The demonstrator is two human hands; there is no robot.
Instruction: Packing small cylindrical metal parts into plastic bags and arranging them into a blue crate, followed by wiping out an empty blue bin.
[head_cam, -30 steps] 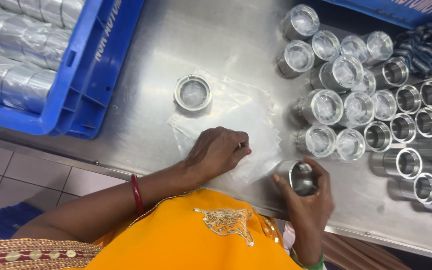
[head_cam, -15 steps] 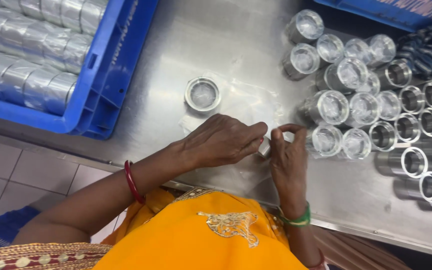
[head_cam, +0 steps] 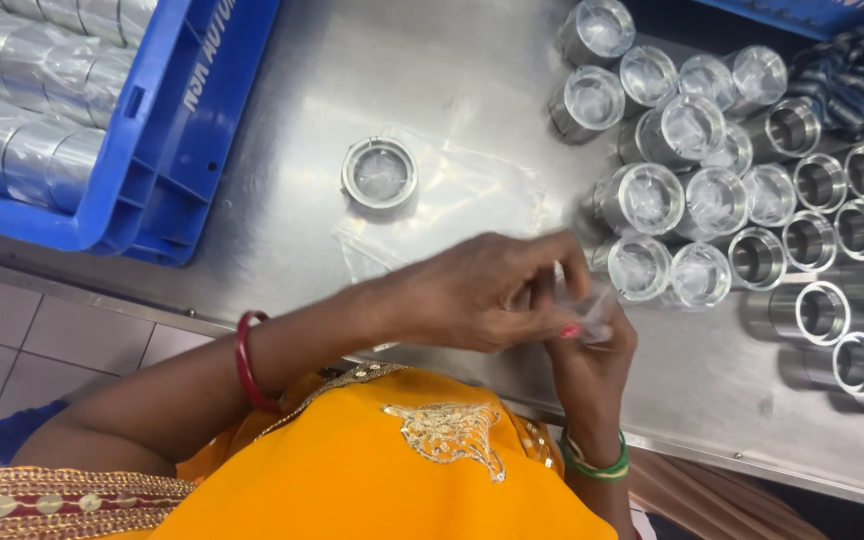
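At your far left sits the blue crate (head_cam: 167, 150), filled with rows of wrapped metal sleeves (head_cam: 22, 110) lying on their sides. Next to it, on the bare steel table (head_cam: 452, 90), a single metal ring (head_cam: 379, 173) stands upright with its opening facing up, resting at the edge of a loose sheet of clear plastic film (head_cam: 452, 205) that spreads toward you. Your left hand (head_cam: 477, 295) comes in from the left with a red bangle (head_cam: 245, 360) on the wrist; its fingers are curled and pinched onto a small clear plastic bag (head_cam: 587, 300) held just above the table's near edge. Your right hand (head_cam: 592, 350), with green bangles (head_cam: 597, 468) at the wrist, rises from below and meets the left, fingertips closed on the same bag, so both hands grip it between them. Whether a metal part is already inside I cannot tell; the fingers hide it. The nearest unwrapped parts lie to the right of your hands: the cluster of open metal sleeves (head_cam: 822, 300) stands upright, bores pointing up, just beyond a group of wrapped ones (head_cam: 652, 200). Your right hand is the nearer one to them, the lone ring lies up and to the left, closer to your left
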